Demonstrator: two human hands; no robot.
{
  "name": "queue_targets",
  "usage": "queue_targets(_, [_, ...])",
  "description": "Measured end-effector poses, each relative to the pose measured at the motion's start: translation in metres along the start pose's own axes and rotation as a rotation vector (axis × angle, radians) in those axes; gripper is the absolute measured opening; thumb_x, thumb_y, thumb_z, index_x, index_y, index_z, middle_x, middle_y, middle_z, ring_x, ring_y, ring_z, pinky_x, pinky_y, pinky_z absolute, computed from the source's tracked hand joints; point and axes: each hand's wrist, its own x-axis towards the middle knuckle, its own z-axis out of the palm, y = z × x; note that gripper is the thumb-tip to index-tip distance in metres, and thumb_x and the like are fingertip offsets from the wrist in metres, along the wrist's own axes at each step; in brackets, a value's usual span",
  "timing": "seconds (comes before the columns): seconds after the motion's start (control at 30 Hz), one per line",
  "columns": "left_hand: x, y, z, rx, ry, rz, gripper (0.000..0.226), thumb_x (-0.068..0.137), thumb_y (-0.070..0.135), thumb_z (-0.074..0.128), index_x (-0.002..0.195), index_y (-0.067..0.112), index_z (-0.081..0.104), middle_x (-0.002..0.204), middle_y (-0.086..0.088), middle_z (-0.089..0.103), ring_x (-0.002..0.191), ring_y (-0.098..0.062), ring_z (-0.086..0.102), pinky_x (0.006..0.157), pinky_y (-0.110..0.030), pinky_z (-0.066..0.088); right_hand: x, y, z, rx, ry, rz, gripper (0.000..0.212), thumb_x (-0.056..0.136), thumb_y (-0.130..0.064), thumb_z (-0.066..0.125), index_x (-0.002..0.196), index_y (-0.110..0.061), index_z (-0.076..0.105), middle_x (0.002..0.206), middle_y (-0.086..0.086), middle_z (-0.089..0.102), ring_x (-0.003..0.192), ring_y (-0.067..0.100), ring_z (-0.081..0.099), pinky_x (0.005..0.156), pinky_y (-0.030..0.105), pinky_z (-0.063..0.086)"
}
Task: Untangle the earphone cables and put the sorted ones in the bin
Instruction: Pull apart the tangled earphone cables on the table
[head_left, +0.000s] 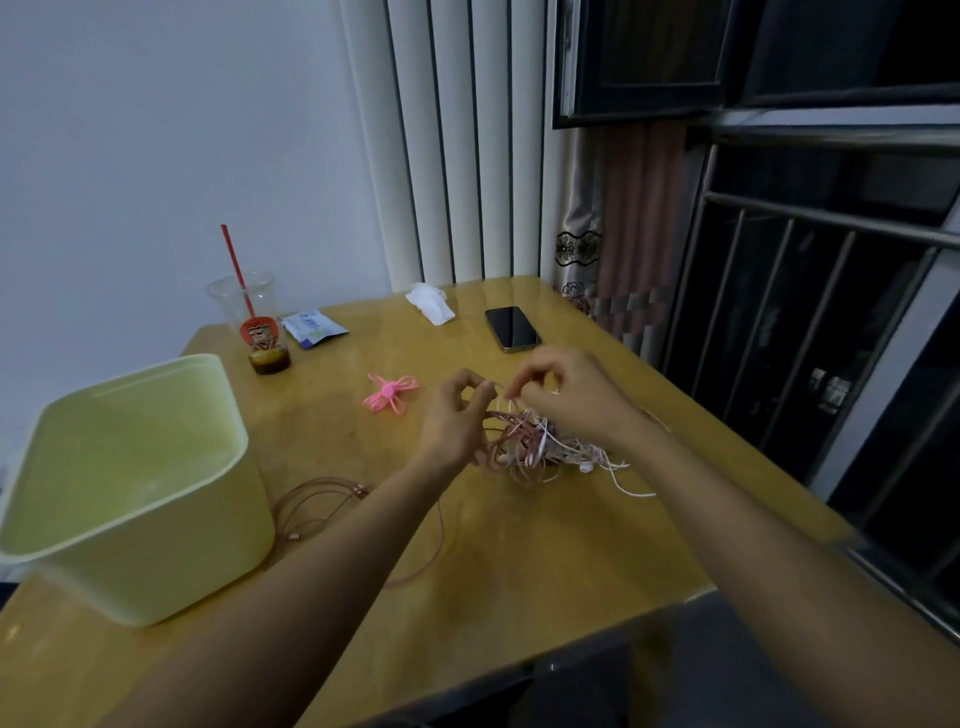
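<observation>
A tangle of pink and white earphone cables lies on the wooden table, right of centre. My left hand pinches a strand at the top left of the tangle. My right hand hovers just above the heap and pinches a white strand close to my left fingertips. A separate pinkish-brown cable lies loosely coiled on the table beside the pale green bin, partly under my left forearm. The bin stands at the left, open-topped, and looks empty.
A pink wound-up cable lies behind my left hand. A plastic cup with a red straw, a small packet, a crumpled tissue and a phone sit along the far side. A barred window is at the right.
</observation>
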Motion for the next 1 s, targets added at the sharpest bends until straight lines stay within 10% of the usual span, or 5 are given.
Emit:
queue_targets(0.13, [-0.001,0.001,0.004,0.024,0.037,0.023,0.023,0.102,0.027,0.047,0.101,0.007,0.059,0.085,-0.009,0.07,0.065,-0.03,0.068,0.062,-0.043,0.058,0.004,0.01,0.029,-0.24,-0.127,0.083,0.017,0.087,-0.025,0.07,0.103,-0.022,0.075,0.085,-0.006,0.068,0.075,0.011,0.061,0.07,0.035,0.053])
queue_targets(0.3, [-0.001,-0.006,-0.001,0.121,0.047,0.064,0.023,0.102,0.025,0.046,0.099,0.007,0.061,0.082,-0.01,0.067,0.057,-0.018,0.061,0.054,-0.034,0.053,0.008,0.01,0.034,-0.471,-0.142,0.146,0.02,0.087,-0.03,0.071,0.107,-0.029,0.074,0.087,-0.004,0.07,0.084,0.018,0.064,0.065,0.029,0.044])
queue_targets(0.6, [0.006,-0.022,-0.031,0.08,0.179,-0.004,0.029,0.103,0.026,0.045,0.094,0.003,0.062,0.071,-0.003,0.053,0.052,-0.009,0.05,0.053,-0.02,0.043,0.005,0.037,0.01,0.657,0.071,0.346,0.018,0.093,-0.001,0.055,0.081,-0.012,0.063,0.082,0.001,0.069,0.075,0.013,0.058,0.068,0.024,0.047])
queue_targets(1.0, [-0.002,-0.006,-0.016,-0.07,-0.177,-0.008,0.047,0.098,0.045,0.048,0.092,0.005,0.071,0.056,0.002,0.045,0.049,-0.006,0.04,0.051,-0.015,0.035,0.005,0.042,0.012,0.848,0.049,0.37,0.015,0.09,-0.02,0.069,0.102,-0.012,0.073,0.064,-0.002,0.055,0.066,0.021,0.05,0.073,0.037,0.047])
